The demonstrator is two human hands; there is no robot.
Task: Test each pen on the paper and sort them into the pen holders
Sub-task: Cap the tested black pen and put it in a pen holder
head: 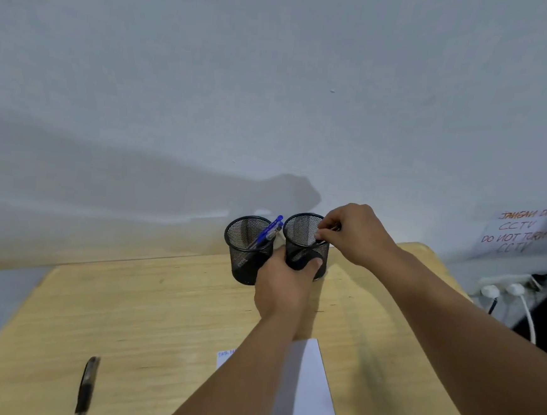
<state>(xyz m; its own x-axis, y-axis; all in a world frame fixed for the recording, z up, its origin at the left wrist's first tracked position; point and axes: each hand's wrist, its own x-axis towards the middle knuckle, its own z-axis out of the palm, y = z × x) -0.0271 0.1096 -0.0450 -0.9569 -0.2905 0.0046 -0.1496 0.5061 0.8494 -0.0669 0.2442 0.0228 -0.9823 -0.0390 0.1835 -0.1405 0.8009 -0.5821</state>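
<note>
While our left hand [284, 282] wraps the right-hand black mesh cylindrical holder [305, 242], our right hand [350, 234] pinches a dark pen, mostly hidden, at its rim; a black pen [86, 387] lies lengthwise well nearer us leftward.

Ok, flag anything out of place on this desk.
One dark pen lies loose near the wooden desk's front left edge, away from both black mesh pen holders. Otherwise nothing stands out.
</note>
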